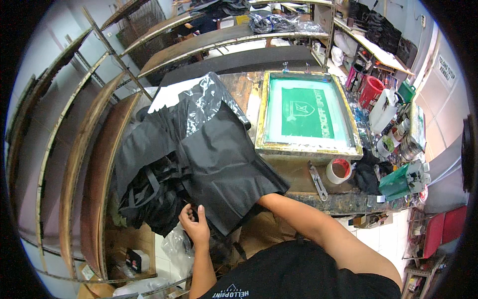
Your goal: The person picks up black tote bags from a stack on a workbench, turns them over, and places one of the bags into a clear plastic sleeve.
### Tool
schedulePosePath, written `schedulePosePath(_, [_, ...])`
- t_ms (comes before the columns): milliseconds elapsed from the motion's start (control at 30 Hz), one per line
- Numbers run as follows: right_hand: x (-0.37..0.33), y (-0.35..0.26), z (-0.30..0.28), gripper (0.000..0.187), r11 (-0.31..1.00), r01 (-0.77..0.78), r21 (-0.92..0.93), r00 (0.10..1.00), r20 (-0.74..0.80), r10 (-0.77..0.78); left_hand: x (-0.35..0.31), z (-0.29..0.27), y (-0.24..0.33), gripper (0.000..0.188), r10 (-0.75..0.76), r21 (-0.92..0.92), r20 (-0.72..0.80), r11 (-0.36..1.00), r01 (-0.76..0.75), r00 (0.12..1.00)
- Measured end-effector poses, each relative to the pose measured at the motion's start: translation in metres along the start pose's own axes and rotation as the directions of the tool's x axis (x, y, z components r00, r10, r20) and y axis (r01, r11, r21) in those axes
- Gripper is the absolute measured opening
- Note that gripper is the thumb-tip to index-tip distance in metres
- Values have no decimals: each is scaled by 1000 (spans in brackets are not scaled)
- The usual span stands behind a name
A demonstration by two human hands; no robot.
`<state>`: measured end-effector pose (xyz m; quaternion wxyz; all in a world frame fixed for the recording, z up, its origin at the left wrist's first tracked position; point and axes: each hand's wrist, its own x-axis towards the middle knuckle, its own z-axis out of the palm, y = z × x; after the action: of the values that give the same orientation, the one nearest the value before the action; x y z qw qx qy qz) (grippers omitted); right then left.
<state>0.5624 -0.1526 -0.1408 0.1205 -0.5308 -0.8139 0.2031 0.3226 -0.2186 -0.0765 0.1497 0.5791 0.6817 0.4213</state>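
Note:
A black fabric bag (224, 159) lies spread over the near left part of the worktable, its lower edge hanging toward me. My right forearm (311, 219) reaches into the bag's near right side, and the hand itself is hidden in it. Just below the bag's left edge, my left hand (194, 225) is held up with thumb and fingers apart, holding nothing. To its left is a heap of black bags (149, 184) with loose handle straps. Behind the bag lies clear and black plastic wrapping (206, 99).
A screen-printing frame (308, 112) with green mesh lies on the table. Near it are a tape roll (339, 171), a cutter knife (317, 182) and a green container (404, 180). Curved racks (92, 164) stand at left. Red bucket (371, 92) and white jerrycan (384, 110) stand right.

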Motion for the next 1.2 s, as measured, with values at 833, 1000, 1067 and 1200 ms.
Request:
schedulePosePath(833, [-220,-23,-52,39,951,157,265,971,136,-199,41,25,39,41,-94,-630,539,616,474,837])
schedulePosePath(1000, [-207,-29,-58,33,937,289,199,930,172,-324,76,11,116,38,196,-622,554,743,246,809])
schedulePosePath(1067, [-202,-37,-62,32,905,318,284,922,130,-365,92,0,133,38,285,-637,564,748,188,775])
schedulePosePath(1200, [-200,-58,-76,31,821,264,506,957,-34,-287,131,-40,182,40,294,-597,629,776,205,720])
